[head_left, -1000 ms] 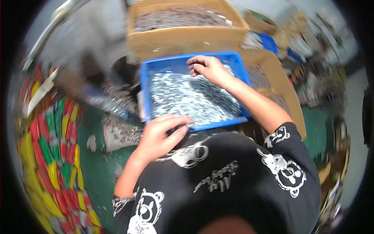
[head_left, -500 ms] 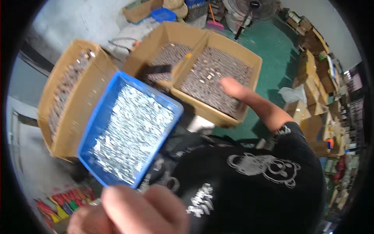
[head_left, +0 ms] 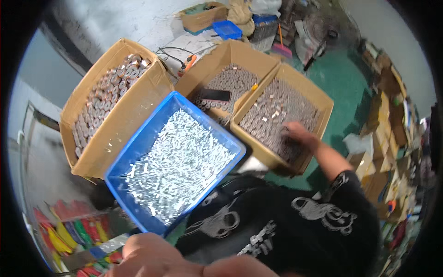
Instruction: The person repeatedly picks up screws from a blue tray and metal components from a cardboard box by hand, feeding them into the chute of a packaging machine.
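Grey-brown small parts (head_left: pixel 265 117) fill the cardboard box (head_left: pixel 254 148), spreading leftward and away from the right hand (head_left: pixel 299 132), the nearer one; its fingers curl at them, any hold unclear. The left hand (head_left: pixel 152 258), grip hidden, is by the blue tray (head_left: pixel 149 138)'s near corner.

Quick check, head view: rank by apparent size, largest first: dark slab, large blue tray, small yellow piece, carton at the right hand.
1. Large blue tray
2. Carton at the right hand
3. Dark slab
4. Small yellow piece
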{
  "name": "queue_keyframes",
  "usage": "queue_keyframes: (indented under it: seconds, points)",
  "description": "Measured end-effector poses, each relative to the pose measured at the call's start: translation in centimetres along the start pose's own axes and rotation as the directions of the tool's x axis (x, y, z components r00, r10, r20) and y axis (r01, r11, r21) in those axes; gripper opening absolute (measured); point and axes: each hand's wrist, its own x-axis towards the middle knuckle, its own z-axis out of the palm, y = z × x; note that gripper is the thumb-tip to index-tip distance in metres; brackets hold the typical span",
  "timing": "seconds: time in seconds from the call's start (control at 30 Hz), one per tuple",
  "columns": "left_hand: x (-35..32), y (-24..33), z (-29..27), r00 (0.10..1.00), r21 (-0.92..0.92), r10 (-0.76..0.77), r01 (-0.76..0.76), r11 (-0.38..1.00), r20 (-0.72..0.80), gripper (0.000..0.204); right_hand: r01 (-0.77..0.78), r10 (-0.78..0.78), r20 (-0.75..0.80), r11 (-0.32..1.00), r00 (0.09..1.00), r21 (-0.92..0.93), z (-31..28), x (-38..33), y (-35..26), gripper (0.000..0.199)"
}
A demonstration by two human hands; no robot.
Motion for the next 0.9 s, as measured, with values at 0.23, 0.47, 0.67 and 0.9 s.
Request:
queue_keyframes:
  seconds: [0.23, 0.47, 0.67, 0.9]
  points:
    - [-0.1, 0.1, -2.4, 0.991, 0.066, -0.007, 0.016, 0.998, -0.137, 0.007, -0.189, -0.069, 0.189, 0.001, 0.980, 0.982, -11.4, 12.1, -6.3, 0.036]
    - [1.1, 0.3, -1.9, 0.952, 0.139, -0.011, 0.056, 0.989, -0.304, 0.009, 0.206, -0.219, 0.039, 0.954, 0.975, 0.219, -6.3, 33.6, -15.2, 0.025]
    - [2.1, 2.7, -1.9, 0.865, 0.174, 0.004, 0.096, 0.980, -0.501, 0.011, 0.471, -0.343, 0.423, 0.847, 0.839, -0.246, 1.6, 37.4, -14.8, 0.030]
    - [3.3, 6.1, -1.1, 0.854, 0.358, 0.316, -0.167, 0.919, -0.413, 0.010, 0.529, -0.443, 0.386, 0.835, 0.809, -0.152, 3.3, 39.1, -19.5, 0.029]
